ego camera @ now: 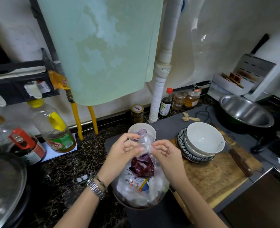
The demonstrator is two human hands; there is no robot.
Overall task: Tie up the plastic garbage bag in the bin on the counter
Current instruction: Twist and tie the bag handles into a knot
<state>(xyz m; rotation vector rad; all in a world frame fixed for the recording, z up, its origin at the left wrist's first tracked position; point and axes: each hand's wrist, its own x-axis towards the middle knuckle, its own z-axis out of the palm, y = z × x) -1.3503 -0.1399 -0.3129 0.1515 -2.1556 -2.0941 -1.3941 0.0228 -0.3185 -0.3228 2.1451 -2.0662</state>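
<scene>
At the far left a glass lid [4,186] and a dark sauce bottle [23,145] are seen on the speckled worktop [73,163], with a yellow-capped oil bottle [53,127] just behind them near the wall, apparently parked clear of the working area. The left hand [121,153], wearing a metal watch [95,188] at the wrist, is closed around the gathered neck of the clear plastic garbage bag [142,175], fingers pinching the film so that the mouth is kept bunched. The bag is seated in a round bin [136,205] on the worktop, directly below both hands, and is filled with wrappers and reddish-purple scraps. Its top is drawn upward into a twisted tuft between the hands, presumably so that a knot can be formed. Just behind the tuft a small white dish [150,129] is partly hidden. The right hand [166,152] is likewise pinched on the film from the opposite side, thumb and fingers narrow. No finished knot can be made out. Further right, stacked bowls [203,139] rest on a wooden chopping board [215,171], with a wooden knife handle [240,162] beside them and a steel basin [246,111] beyond.
</scene>
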